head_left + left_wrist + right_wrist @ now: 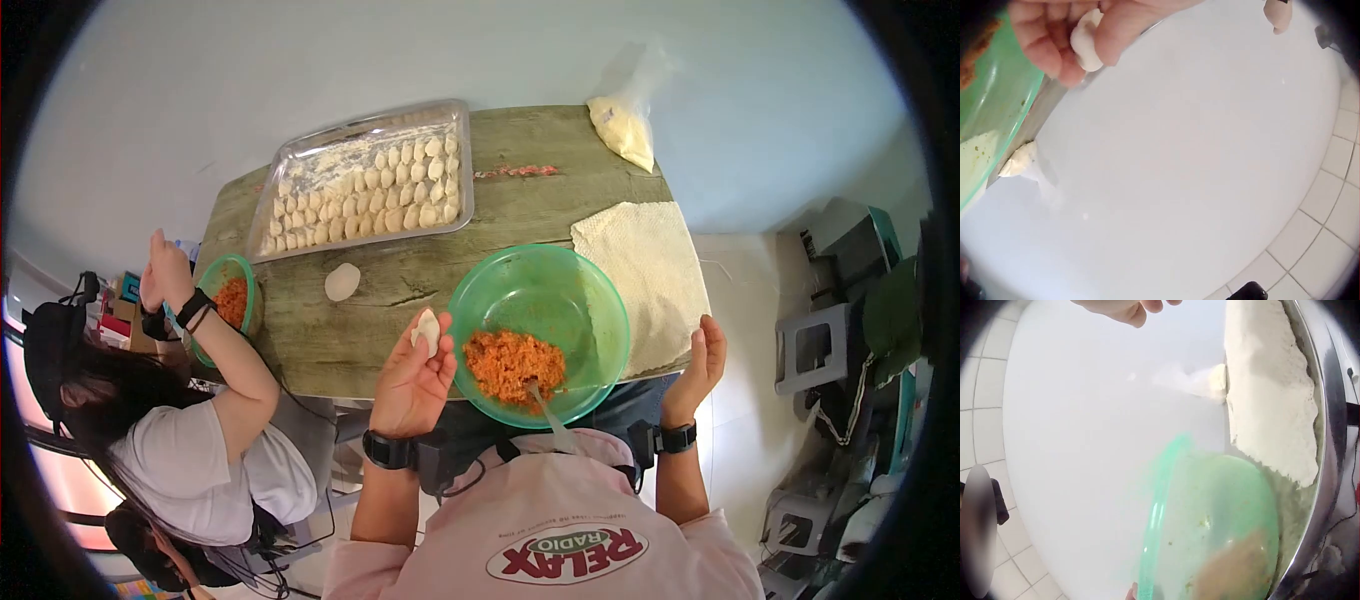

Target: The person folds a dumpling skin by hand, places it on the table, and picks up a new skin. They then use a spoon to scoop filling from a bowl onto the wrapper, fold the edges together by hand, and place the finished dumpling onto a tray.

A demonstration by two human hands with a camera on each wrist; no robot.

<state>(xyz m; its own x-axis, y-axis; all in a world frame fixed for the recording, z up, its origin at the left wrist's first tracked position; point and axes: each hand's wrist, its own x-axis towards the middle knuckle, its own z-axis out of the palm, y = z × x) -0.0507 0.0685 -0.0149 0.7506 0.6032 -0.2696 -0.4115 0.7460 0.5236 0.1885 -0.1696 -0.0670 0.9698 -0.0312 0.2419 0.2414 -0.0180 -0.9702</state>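
My left hand [408, 388] holds a pale folded dumpling [427, 332] between thumb and fingers, just left of the green bowl [618, 330]. The left wrist view shows the thumb against the dumpling [1087, 44], which covers part of it. Orange-red minced filling [512, 366] lies in the near left part of the bowl, with a metal spoon [545, 408] stuck in it. Away to the bowl's right, my right hand [697, 372] is raised by the table's edge, fingers relaxed and holding nothing. A round dough wrapper [342, 282] lies flat on the table, left of the bowl.
A metal tray [462, 150] bears rows of floured dumplings at the back. On the right lies a cream cloth [640, 270], with a bag of pale flour [625, 130] behind it. Another person [210, 440] sits on the left beside a second green bowl [250, 290] of filling.
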